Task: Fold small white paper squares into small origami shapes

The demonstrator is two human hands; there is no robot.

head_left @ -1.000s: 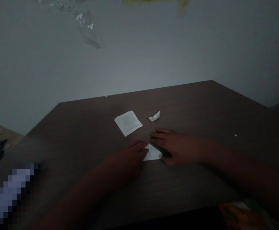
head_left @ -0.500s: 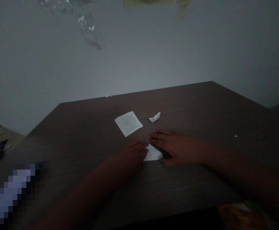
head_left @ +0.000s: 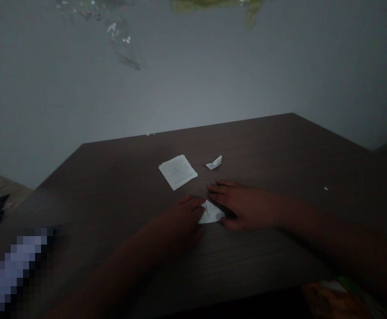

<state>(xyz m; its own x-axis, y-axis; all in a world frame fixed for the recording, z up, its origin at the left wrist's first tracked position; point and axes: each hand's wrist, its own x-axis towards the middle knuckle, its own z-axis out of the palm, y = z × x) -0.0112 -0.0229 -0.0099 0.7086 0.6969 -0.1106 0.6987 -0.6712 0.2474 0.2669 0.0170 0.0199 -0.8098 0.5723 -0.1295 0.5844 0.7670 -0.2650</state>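
Observation:
A small folded piece of printed white paper (head_left: 212,213) lies on the brown table between my two hands. My left hand (head_left: 185,217) grips its left side, the fingers closed over the edge and covering part of it. From the right, my right hand (head_left: 243,204) rests flat with fingers stretched out and the thumb apart, the thumb tip at the paper's right corner. Beyond the hands sits a stack of square printed paper sheets (head_left: 178,172). To the right of that stack is a small folded paper boat (head_left: 214,163).
The wood-grain table (head_left: 263,146) backs against a pale wall (head_left: 213,79). A blurred-out rectangular object (head_left: 13,270) lies at the lower left. A tiny white scrap (head_left: 326,188) is on the right side. Clear plastic (head_left: 123,44) hangs on the wall.
My left thumb has shifted slightly toward me, near the paper's lower left edge. The right hand and the other papers stay in place.

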